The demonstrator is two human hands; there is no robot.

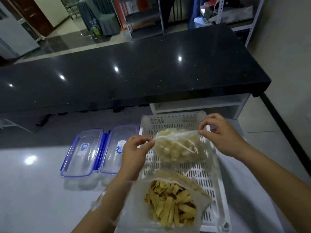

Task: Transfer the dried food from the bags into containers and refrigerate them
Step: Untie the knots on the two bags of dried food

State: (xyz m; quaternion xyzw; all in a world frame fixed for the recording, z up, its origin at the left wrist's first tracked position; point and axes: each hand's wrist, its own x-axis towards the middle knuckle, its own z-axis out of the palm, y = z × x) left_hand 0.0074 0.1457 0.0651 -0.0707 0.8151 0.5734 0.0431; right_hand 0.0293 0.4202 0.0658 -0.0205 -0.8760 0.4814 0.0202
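Plastic bag (199, 153) holds unidentifiable pale pieces (173, 153).

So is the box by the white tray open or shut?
Shut: the container has its blue-edged lid sitting flat on top.

A glossy black counter (134, 73) fronts metal shelving (235, 17) on tiled floor (75, 37).

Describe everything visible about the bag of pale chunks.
The bag of pale chunks is clear thin plastic, filled with cream-coloured irregular pieces. It sits over the far half of the white slotted tray, its top edge stretched taut. The left hand pinches one end of that edge, the right hand the other. Whether the mouth is sealed cannot be told. The bag of yellow strips lies apart, nearer the camera.
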